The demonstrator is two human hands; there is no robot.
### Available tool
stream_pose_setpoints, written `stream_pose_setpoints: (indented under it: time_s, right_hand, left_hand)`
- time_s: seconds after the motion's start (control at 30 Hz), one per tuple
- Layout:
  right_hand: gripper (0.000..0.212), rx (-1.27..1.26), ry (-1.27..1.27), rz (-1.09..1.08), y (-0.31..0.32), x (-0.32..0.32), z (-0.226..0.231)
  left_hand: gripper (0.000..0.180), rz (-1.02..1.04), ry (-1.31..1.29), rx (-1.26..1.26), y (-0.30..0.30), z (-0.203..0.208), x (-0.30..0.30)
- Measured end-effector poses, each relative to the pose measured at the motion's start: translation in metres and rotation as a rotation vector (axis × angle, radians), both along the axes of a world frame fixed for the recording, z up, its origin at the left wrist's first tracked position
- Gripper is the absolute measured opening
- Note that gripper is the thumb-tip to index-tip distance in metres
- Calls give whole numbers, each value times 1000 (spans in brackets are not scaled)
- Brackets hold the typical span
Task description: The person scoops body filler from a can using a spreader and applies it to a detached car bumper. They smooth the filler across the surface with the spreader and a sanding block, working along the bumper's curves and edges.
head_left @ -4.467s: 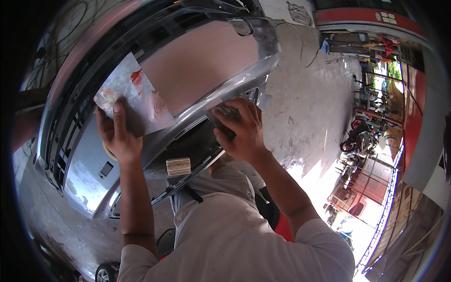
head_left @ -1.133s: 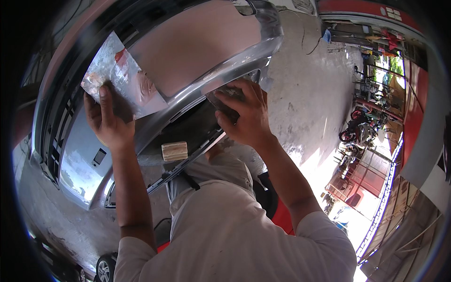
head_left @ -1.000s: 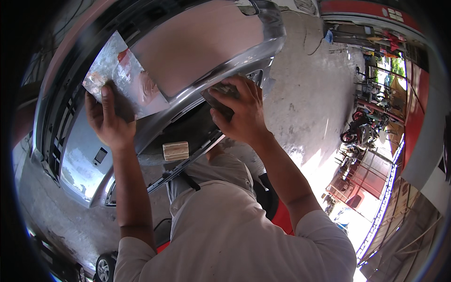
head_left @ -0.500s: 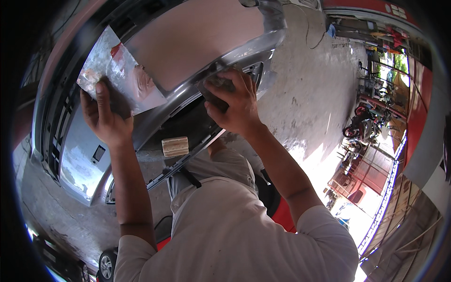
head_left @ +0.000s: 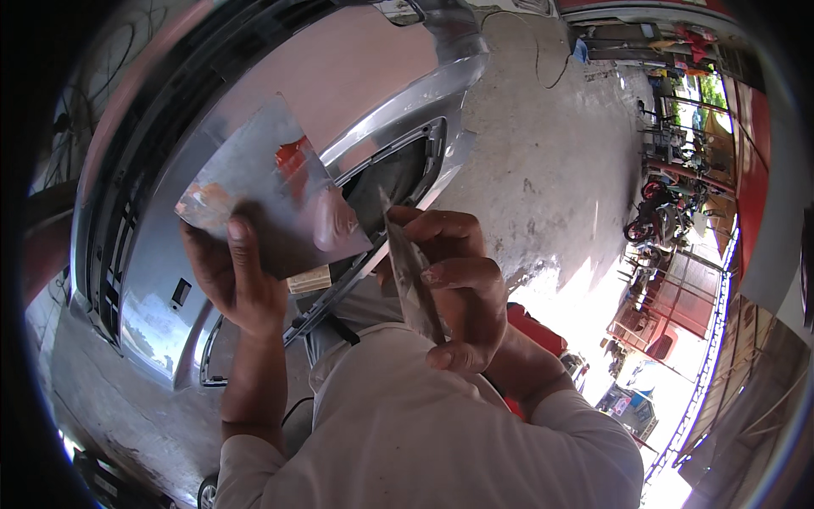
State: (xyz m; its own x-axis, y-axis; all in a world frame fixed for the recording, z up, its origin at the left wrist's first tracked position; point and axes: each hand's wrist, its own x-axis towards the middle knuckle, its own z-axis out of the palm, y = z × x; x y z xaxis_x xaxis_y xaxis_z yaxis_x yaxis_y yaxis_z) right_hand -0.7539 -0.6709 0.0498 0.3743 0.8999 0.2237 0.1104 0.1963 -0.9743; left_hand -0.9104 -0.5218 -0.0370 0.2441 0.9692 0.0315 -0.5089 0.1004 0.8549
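Observation:
My left hand [head_left: 242, 276] grips a flat metal mixing plate [head_left: 254, 161] by its lower edge, thumb on top. On the plate lie a pink lump of putty [head_left: 333, 222], a smear of red paste [head_left: 292, 161] and an orange-brown stain [head_left: 208, 202]. My right hand [head_left: 466, 293] is closed on a thin, putty-smeared spreader [head_left: 409, 276], held on edge just right of the plate and apart from it. Beyond both hands is a grey car body panel [head_left: 398, 106] with a broad pinkish filled area [head_left: 339, 64].
Partly hidden under the plate, a pale ridged block [head_left: 309, 281] rests by the panel's opening. Concrete floor [head_left: 543, 153] stretches to the right, with a cable [head_left: 538, 64] on it. Parked motorcycles [head_left: 651, 208] stand at far right; a car wheel [head_left: 208, 492] shows at lower left.
My right hand has left the panel and come back toward my body, turning the spreader on edge. The plate in my left hand has moved right and nearer, closer to the spreader.

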Motion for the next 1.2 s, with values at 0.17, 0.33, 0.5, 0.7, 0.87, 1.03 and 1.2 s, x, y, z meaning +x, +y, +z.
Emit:
stream_pose_setpoints:
  time_s: [0.17,0.33,0.5,0.7,0.87,1.03,1.2]
  right_hand:
    - [60,-129,-360,-8,7,1,-31]
    - [57,-321,-769,-12,-15,19,-38]
    - [51,-375,-931,-158,-6,73,-61]
    - [48,-311,-1032,-68,40,103,-89]
    - [49,-442,-1127,-51,46,104,-104]
    - [52,-486,-1135,54,27,87,-95]
    - [56,-435,-680,108,-27,61,-45]
  left_hand:
    - [41,-43,-40,-234,-16,3,9]
    - [40,-18,-136,-327,-10,0,-33]
    - [39,170,-12,-423,15,5,-62]
    - [35,79,-59,-412,16,-10,-102]
    - [39,110,-79,-528,6,-16,-121]
    - [38,-32,-224,-473,-2,-33,-135]
    - [38,34,-124,-525,-27,-12,-106]
